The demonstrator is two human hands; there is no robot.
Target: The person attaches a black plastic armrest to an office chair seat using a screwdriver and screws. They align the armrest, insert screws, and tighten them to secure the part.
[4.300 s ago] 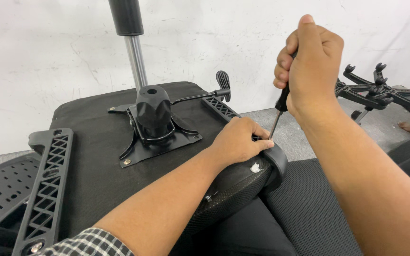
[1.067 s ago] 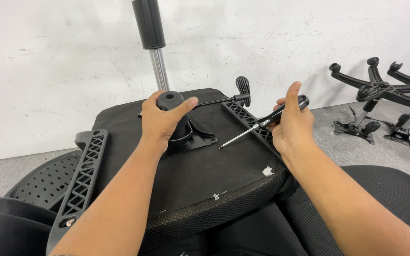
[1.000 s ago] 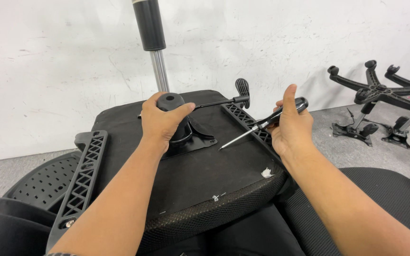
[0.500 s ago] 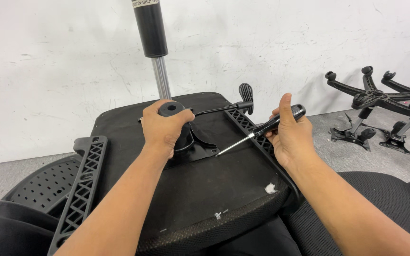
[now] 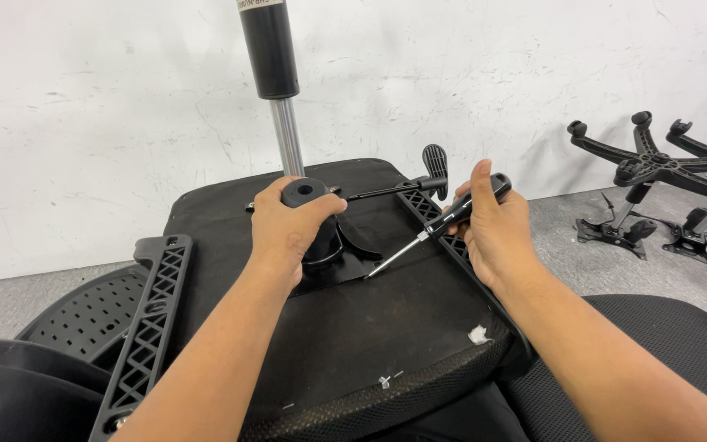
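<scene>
Screwdriver with a black handle lies slanted across the centre right of the frame, its metal shaft running down and left so that the tip meets the edge of the black mounting plate bolted to the underside of an upturned chair seat. The right hand wraps the handle, fingers closed round it and thumb along the top, a grip that seems meant to steer the tip rather than bear down on it.

Just left of that, the left hand is cupped over the black hub of the mechanism, fingers curled tight about it, apparently to hold the seat from shifting while the tool works. From behind the hub a gas lift cylinder rises straight up to the top edge of the frame, chrome below and black above. A thin lever with a flat black paddle juts out to the right of the hub, close to the right hand.

Black latticed armrest brackets flank the seat: one at the lower left, another under the right hand. A small white scrap sits near the seat's near right edge. A perforated black chair back lies on the grey floor at far left, and two star-shaped chair bases stand upside down at the upper right, against the white wall.
</scene>
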